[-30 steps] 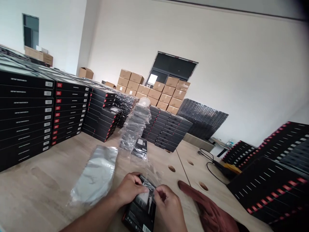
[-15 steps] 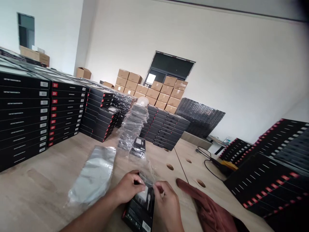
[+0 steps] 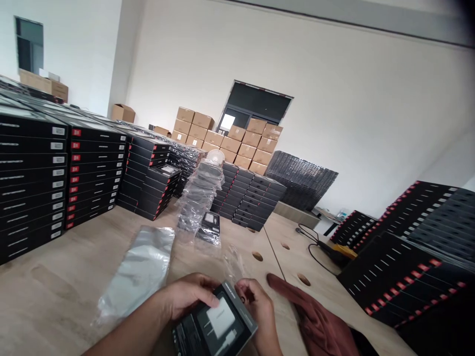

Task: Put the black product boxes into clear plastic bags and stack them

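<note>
beside hands, plastic sleeves, maroon cloth

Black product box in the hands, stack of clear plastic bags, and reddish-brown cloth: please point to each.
black product box (image 3: 217,326), head view, front window.
stack of clear plastic bags (image 3: 135,272), head view, middle.
reddish-brown cloth (image 3: 315,324), head view, middle fold.

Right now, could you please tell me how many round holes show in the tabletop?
3: one right of the table seam, near the plastic wrap; one beyond it; one by the brown cloth. Others may be hidden.
</note>
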Available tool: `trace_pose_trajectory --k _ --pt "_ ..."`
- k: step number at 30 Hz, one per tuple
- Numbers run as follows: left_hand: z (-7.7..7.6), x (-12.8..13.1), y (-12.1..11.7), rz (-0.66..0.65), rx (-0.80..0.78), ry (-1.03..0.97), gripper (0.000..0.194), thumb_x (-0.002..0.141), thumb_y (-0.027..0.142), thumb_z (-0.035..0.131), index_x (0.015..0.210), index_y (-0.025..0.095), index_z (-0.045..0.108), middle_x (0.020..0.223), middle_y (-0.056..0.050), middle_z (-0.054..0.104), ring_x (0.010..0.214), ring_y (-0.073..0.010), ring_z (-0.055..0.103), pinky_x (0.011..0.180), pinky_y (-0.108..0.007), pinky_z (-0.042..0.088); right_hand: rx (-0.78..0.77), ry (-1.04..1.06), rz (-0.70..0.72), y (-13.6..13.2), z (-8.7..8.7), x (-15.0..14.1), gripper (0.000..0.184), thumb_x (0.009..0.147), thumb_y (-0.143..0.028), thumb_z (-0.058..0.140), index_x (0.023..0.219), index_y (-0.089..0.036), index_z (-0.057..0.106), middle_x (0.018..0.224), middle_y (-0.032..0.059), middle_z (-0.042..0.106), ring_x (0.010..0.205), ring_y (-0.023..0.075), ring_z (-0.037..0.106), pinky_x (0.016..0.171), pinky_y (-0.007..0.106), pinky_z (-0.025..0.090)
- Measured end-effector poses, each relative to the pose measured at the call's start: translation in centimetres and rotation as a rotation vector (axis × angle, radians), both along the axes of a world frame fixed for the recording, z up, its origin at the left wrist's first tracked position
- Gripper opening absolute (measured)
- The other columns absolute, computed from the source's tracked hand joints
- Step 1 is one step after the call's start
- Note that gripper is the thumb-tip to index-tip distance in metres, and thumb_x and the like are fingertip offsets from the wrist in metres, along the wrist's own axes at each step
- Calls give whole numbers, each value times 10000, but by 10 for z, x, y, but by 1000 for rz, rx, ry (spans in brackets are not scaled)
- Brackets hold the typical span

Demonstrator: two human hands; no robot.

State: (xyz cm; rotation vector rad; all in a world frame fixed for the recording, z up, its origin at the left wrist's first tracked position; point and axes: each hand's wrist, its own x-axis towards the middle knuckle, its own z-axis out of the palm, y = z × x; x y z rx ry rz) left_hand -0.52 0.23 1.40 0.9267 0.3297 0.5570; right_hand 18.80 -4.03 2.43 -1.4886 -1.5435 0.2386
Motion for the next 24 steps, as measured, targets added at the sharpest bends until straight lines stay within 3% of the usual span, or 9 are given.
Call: trace_pose_trajectory --k 5,8,11,15,19,24 --pt "-5 -1 4 134 53 210 426 504 159 727 929 134 709 807 -47 690 652 -156 591 615 -249 440 -41 57 55 1 1 6 272 751 -447 605 674 -186 630 609 15 583 569 163 542 538 242 440" --pt "-3 -2 4 129 80 209 449 479 141 752 925 130 703 848 -47 690 727 -177 607 656 -255 445 -3 -1 21 0 1 10 244 750 -426 607 683 -192 633 614 17 588 567 161 541 544 242 434" --pt "0 -4 1 50 -15 101 697 438 91 771 1115 138 611 1018 -70 669 923 -239 616 798 -309 457 9 -48 33 -1 -1 6 194 759 -360 590 651 -200 615 609 8 577 553 148 522 522 233 409" --pt "-3 -3 2 125 -95 121 962 443 99 763 1329 115 388 1140 -111 617 984 -283 609 835 -355 452 -47 39 102 -1 -6 -1 172 716 -326 624 607 -198 589 563 -22 531 524 132 481 488 223 378" --pt "-9 -1 7 200 -18 213 963 459 114 738 1348 108 367 1118 -111 612 975 -269 604 824 -333 441 -53 200 25 1 -5 2 258 722 -430 632 647 -185 602 570 -16 542 533 139 490 511 234 411" --pt "-11 3 7 258 118 363 986 451 124 739 1350 129 332 1141 -109 574 942 -238 588 784 -308 433 -21 162 -28 1 -4 10 328 741 -494 617 760 -171 665 674 29 629 610 168 552 582 251 463"
